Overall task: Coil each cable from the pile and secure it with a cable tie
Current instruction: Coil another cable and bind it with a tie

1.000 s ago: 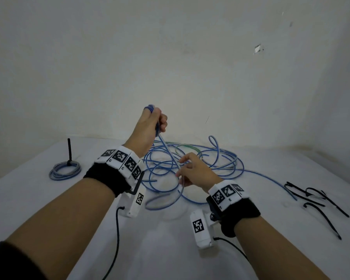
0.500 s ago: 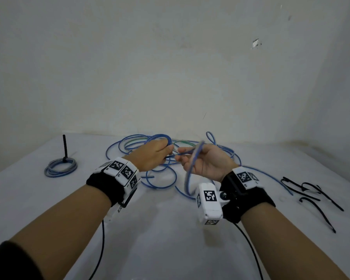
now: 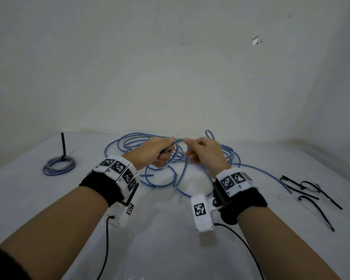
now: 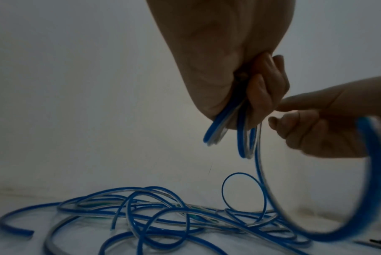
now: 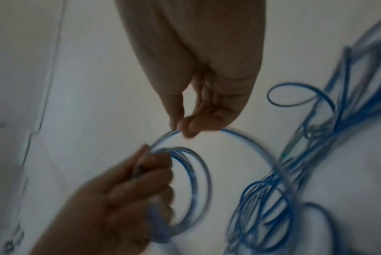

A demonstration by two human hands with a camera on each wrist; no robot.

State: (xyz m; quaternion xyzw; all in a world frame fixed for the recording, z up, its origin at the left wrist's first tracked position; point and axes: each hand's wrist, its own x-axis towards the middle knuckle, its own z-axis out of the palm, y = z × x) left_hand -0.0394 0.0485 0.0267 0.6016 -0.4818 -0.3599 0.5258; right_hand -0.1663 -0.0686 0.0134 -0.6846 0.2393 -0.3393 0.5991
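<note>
Here we have a white table set against a pale wall, and at its far left lies a finished coil of cable, bound by a black tie whose tail stands upright. At the far right a few loose black cable ties lie scattered, well apart from our hands. Between them, in the middle of the table, sprawls the pile of blue cable, its loops crossing one another and running under both wrists. Our left hand is raised above the pile with its fingers curled round a small bundle of loops of the blue cable, which hang down from the fist. Our right hand is just beside it, fingertips nearly meeting the left's, thumb and forefinger pinching a strand of the same cable. From that pinch the strand sweeps in a wide arc down into the pile. Both wrists carry bands with black-and-white markers.
</note>
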